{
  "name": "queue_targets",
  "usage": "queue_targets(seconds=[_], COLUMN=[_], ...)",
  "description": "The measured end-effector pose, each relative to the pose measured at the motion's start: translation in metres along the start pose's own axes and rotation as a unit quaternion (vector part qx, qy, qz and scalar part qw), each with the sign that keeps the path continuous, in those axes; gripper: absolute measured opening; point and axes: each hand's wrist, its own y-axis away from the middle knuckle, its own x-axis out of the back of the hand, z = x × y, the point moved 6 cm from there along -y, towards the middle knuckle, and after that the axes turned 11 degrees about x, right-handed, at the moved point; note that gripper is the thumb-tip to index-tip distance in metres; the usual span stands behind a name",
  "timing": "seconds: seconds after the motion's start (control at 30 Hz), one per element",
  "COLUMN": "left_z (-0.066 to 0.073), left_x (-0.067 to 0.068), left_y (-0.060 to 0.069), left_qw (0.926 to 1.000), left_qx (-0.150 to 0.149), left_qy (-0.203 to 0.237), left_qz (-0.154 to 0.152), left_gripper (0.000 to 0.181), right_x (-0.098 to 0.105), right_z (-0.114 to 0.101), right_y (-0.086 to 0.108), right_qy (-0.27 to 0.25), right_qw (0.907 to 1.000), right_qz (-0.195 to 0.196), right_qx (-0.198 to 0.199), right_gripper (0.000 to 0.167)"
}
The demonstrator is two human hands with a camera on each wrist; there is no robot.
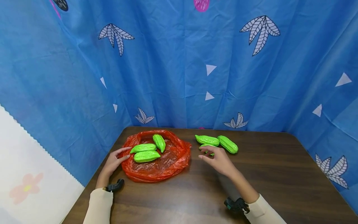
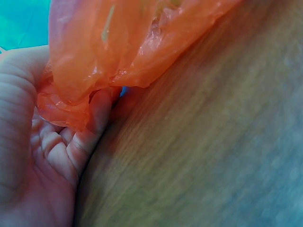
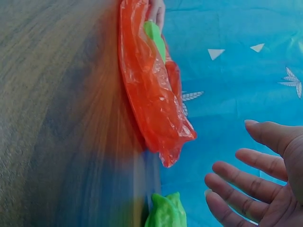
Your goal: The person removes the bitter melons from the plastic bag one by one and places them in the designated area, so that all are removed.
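Red plastic bag (image 1: 156,179) sits mouth-up around 10 o'clock on the tabletop (image 1: 173,202), three green gourds (image 1: 146,156) inside. Left hand (image 1: 113,161) pinches its edge at 9 o'clock, far as I can tell with the plastic covering some fingertips. Right hand (image 1: 219,159) has relaxed, uncurled fingers near three more gourds (image 1: 227,144) at 12 o'clock.

On table (image 1: 173,202), at left: bag (image 1: 183,157); inside, three gourds (image 1: 146,156), two side by side at left, one behind to right. At bag's left edge: left hand (image 1: 112,161). Right of bag: three further gourds (image 1: 228,144), grouped, right hand (image 1: 218,160) before them. Behind table: curtain (image 1: 167,77).
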Motion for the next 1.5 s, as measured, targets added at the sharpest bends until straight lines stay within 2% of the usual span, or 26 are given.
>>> queue_targets(seconds=[0.13, 0.37, 0.43, 0.67, 0.83, 0.97, 1.23, 1.5], left_z=[0.0, 0.001, 0.006, 0.039, 0.045, 0.038, 0.005, 0.003], left_x=[0.0, 0.0, -0.001, -0.001, -0.002, -0.002, -0.003, -0.001], left_y=[0.0, 0.003, 0.005, 0.019, 0.022, 0.02, 0.002, 0.002], left_qw=[1.0, 0.9999, 0.9999, 0.9999, 0.9998, 0.9998, 1.0, 0.9999], left_qx=[-0.003, 0.009, 0.009, -0.001, -0.001, -0.001, -0.003, -0.007], left_qy=[-0.001, -0.001, -0.001, -0.011, -0.006, -0.002, 0.002, 0.012], left_qz=[-0.001, -0.005, -0.008, -0.013, -0.018, -0.019, -0.006, -0.005], left_gripper=[0.05, 0.049, 0.048, 0.048, 0.047, 0.047, 0.047, 0.048], right_x=[-0.005, -0.018, -0.02, -0.028, -0.036, -0.045, -0.064, -0.082], right_z=[-0.002, -0.01, -0.014, -0.022, -0.03, -0.04, -0.056, -0.064], right_y=[0.001, 0.005, 0.004, 0.001, -0.003, -0.01, -0.028, -0.042], right_qy=[-0.006, -0.025, -0.03, -0.033, -0.036, -0.024, 0.04, 0.035], right_qw=[1.0, 0.9987, 0.9982, 0.9965, 0.9953, 0.9939, 0.9881, 0.986], right_qz=[0.001, -0.04, -0.046, -0.066, -0.075, -0.084, -0.099, -0.11], right_qx=[0.004, 0.018, 0.024, 0.038, 0.049, 0.068, 0.111, 0.121], right_gripper=[0.034, 0.036, 0.036, 0.036, 0.038, 0.036, 0.036, 0.036])
